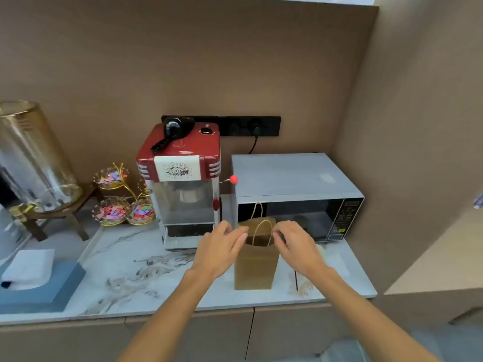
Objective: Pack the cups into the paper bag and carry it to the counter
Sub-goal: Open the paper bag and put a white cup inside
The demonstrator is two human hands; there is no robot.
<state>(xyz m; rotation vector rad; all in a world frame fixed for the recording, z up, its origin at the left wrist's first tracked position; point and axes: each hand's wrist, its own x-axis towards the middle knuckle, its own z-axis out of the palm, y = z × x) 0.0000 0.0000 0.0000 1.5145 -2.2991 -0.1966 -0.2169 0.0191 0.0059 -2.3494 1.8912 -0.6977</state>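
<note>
Two bare forearms reaching up from the bottom edge, over beige cabinet fronts (183, 335) and onto a marbled white countertop (125, 280); standing upright near the front edge, a brown paper bag (254, 270), mouth open, two twisted paper handles raised; left hand (218, 249) at the bag's left rim, fingers extended and touching the top edge, whether actually pinching the paper cannot be told; right hand (295, 244) at the right rim, fingers curled down onto the edge beside the nearer handle, grip likewise unclear; interior of the bag dark, contents not discernible; just right of the bag, partly hidden behind the right wrist, a pale rounded object (321, 250), too obscured to identify; far left on the countertop, a blue tissue box (39, 286) with white tissue showing on top; further back at left, a large clear drink dispenser (31, 155) with a gold rim, resting on a dark wooden stand; beside it, a gold tiered stand of glass dishes (117, 205) filled with colourful wrapped pieces; behind the left hand, a red-topped popcorn machine (183, 184) with a clear chamber and a red knob at its right side; directly behind the bag, a grey microwave (295, 194), dark door facing forward; on the beige wall behind, a black socket strip (235, 125) with a cable plugged in.
</note>
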